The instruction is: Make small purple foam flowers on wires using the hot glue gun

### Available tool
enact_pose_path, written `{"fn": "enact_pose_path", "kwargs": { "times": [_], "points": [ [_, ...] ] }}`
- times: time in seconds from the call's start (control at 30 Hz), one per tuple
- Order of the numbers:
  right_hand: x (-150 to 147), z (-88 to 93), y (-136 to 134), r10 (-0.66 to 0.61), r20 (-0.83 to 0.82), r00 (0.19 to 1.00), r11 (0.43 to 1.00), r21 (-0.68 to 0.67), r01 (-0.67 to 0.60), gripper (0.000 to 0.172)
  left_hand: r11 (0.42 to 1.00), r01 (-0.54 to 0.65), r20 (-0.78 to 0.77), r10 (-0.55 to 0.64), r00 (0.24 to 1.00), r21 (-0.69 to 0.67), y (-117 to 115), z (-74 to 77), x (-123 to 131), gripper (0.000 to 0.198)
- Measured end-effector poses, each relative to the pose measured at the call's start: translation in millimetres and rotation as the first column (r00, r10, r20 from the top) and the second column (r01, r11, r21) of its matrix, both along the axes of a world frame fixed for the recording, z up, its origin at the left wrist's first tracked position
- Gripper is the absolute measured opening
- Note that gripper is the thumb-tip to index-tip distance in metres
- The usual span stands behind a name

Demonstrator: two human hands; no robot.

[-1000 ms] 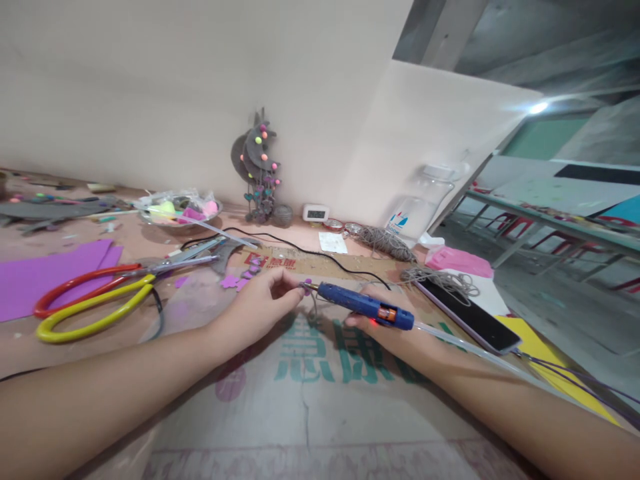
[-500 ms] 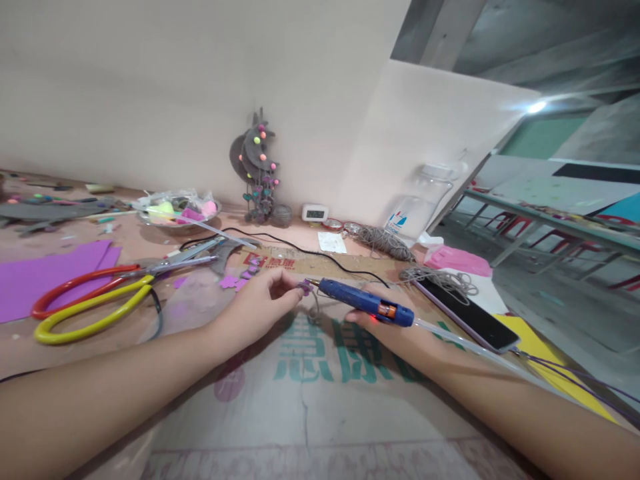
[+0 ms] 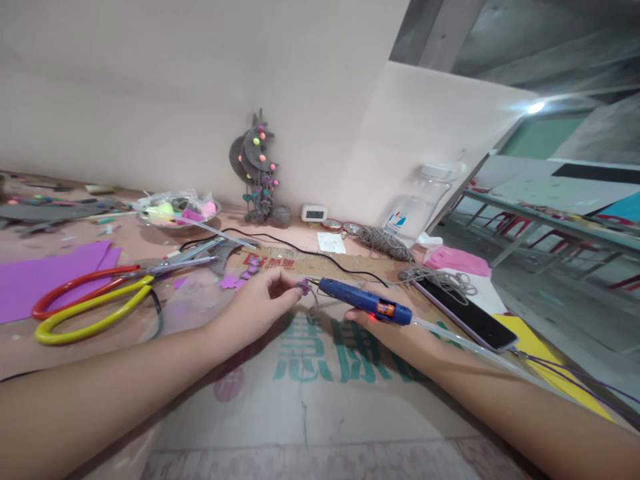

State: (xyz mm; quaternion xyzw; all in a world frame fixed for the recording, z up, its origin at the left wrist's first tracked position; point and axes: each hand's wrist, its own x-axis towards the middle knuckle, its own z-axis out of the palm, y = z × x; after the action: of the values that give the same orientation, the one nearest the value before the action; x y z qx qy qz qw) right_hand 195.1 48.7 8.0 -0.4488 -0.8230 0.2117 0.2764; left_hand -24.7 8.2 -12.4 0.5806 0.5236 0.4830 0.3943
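Note:
Between the thumb and fingers of my left hand (image 3: 273, 297) is pinched a small purple felt flower (image 3: 303, 287). A grey cord (image 3: 314, 308) hangs from it in a loose curve. My right hand (image 3: 373, 317) is wrapped round a blue glue gun (image 3: 355, 298), with a clear glue stick (image 3: 465, 340) running out of its back end. The gun's nozzle points left and is at the flower; whether it touches cannot be made out. Purple felt cut-outs (image 3: 230, 283) lie just beyond my left hand on the printed cardboard (image 3: 240, 407).
Scissors with red and yellow handles (image 3: 95, 320) lie left, by purple felt sheets (image 3: 50, 273). A bowl of pompoms (image 3: 177, 217) and a grey moon ornament (image 3: 253, 160) stand behind. A black cable (image 3: 300, 243) crosses the back. Right are a phone (image 3: 470, 317), grey yarn (image 3: 385, 243) and a bottle (image 3: 413, 207).
Almost nothing differs. The glue gun has shifted very slightly, its nozzle staying at the flower, and my left hand keeps its pinch.

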Motion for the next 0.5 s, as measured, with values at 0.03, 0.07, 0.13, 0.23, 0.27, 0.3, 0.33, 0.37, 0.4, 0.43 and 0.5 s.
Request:
{"fn": "enact_pose_path", "kwargs": {
  "times": [0.03, 0.07, 0.13, 0.23, 0.27, 0.3, 0.33, 0.37, 0.4, 0.43, 0.5],
  "points": [
    [-0.2, 0.5, -0.4, 0.003, -0.006, 1.000, 1.000, -0.001, -0.003, 0.027, 1.000, -0.001, -0.003, 0.001, 1.000, 0.000, -0.1, 0.3, -0.2, 0.012],
    [-0.5, 1.1, -0.9, 0.006, -0.011, 1.000, 1.000, -0.003, -0.006, 0.027, 1.000, -0.002, -0.006, 0.002, 1.000, -0.001, -0.3, 0.7, -0.3, 0.012],
    [-0.8, 2.4, -2.0, 0.009, -0.011, 1.000, 1.000, -0.010, -0.009, 0.026, 1.000, -0.006, -0.012, 0.006, 1.000, -0.004, -0.6, 1.5, -0.4, 0.013],
    [-0.9, 3.7, -2.7, 0.009, -0.002, 1.000, 1.000, -0.015, -0.009, 0.024, 1.000, -0.011, -0.021, 0.011, 1.000, -0.012, -0.6, 2.2, -0.5, 0.014],
    [-0.8, 3.8, -2.6, 0.006, 0.001, 1.000, 1.000, -0.021, -0.006, 0.024, 1.000, -0.011, -0.020, 0.010, 1.000, -0.012, -0.4, 2.1, -0.6, 0.014],
    [-0.7, 3.8, -2.5, 0.002, 0.003, 1.000, 1.000, -0.031, -0.002, 0.023, 1.000, -0.009, -0.017, 0.009, 1.000, -0.012, -0.1, 2.0, -0.7, 0.014],
    [-0.8, 3.8, -2.4, -0.001, 0.005, 1.000, 0.999, -0.041, 0.002, 0.022, 1.000, -0.007, -0.015, 0.006, 1.000, -0.013, 0.2, 1.8, -0.8, 0.014],
    [-0.9, 3.8, -2.4, -0.003, 0.006, 1.000, 0.999, -0.049, 0.003, 0.021, 1.000, -0.004, -0.012, 0.003, 1.000, -0.015, 0.5, 1.5, -0.9, 0.014],
    [-1.2, 4.0, -2.6, -0.005, 0.004, 1.000, 0.999, -0.051, 0.005, 0.020, 1.000, -0.001, -0.009, 0.001, 1.000, -0.018, 0.8, 1.2, -1.0, 0.014],
    [-1.7, 4.3, -2.9, -0.005, 0.001, 1.000, 0.999, -0.047, 0.005, 0.019, 1.000, 0.002, -0.006, -0.002, 1.000, -0.020, 1.0, 0.9, -1.0, 0.014],
    [-2.8, 5.2, -3.7, -0.011, -0.004, 1.000, 0.999, -0.033, 0.011, 0.018, 1.000, 0.002, -0.003, -0.002, 1.000, -0.021, 1.3, 0.4, -1.1, 0.014]
  ]
}}
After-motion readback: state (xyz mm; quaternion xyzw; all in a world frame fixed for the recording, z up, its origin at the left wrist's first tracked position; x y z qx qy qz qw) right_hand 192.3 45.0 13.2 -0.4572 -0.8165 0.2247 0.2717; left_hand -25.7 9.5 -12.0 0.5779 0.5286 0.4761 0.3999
